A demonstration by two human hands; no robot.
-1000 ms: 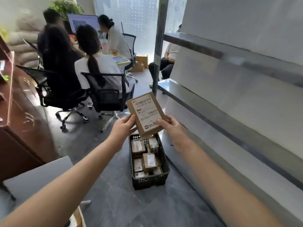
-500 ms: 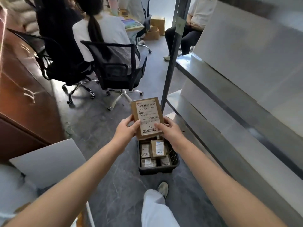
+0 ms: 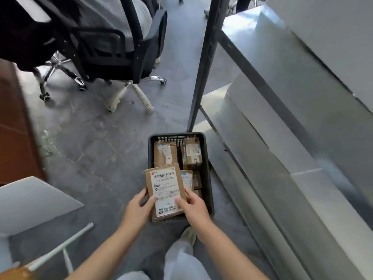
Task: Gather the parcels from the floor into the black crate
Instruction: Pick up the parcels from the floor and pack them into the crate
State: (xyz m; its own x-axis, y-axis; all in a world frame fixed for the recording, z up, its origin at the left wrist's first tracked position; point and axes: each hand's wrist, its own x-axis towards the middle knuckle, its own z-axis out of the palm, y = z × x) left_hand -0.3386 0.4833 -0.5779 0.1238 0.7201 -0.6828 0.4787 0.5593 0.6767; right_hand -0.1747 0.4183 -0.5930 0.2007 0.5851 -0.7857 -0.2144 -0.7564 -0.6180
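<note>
The parcel (image 3: 164,188), a flat brown box with a white label facing up, is held low over the near end of the black crate (image 3: 209,178); as far as I can judge, it does not yet rest inside. The left hand (image 3: 139,209) grips its left edge and the right hand (image 3: 193,205) grips its right edge, thumbs on the label, so the two hands are apart with the box clamped between them. Just beyond the hands, other parcels (image 3: 164,156) lie in the crate, which stands on the grey floor (image 3: 90,148). To the right of the hands runs a metal shelf (image 3: 282,118), with a dark post (image 3: 203,77) beyond the crate. Farther ahead and to the left is an office chair (image 3: 113,47). The step in hand seems to be the placing of this parcel. The next move calls for lowering it flat onto the parcels below, inside the walls, and then loosening both hands.
</note>
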